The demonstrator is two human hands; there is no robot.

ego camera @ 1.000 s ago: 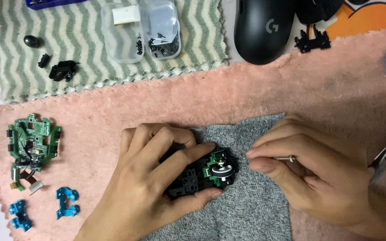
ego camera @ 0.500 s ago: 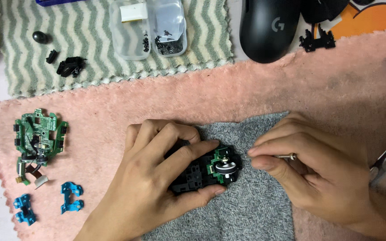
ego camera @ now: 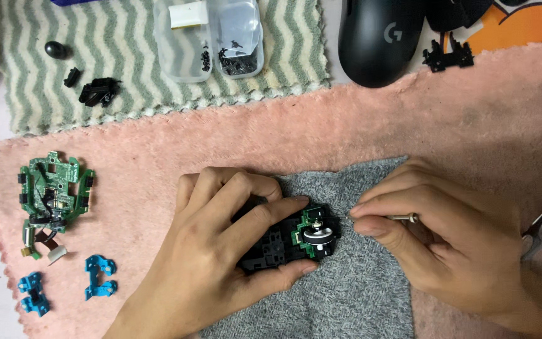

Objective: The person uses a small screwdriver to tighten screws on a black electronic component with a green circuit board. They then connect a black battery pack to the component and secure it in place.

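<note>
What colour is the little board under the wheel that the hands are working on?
Green: the small board beside the black scroll wheel, seen clearly in the head view.

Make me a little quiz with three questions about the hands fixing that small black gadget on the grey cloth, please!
1. True or false: the left hand grips the black mouse base on the grey cloth.
2. What does the right hand pinch? A) a thin metal tool B) a blue bracket C) a cotton swab
3. Fill in: the loose green circuit board lies on the ___ towel.

Key: 1 true. 2 A; its tip points at the scroll wheel. 3 pink.
</note>
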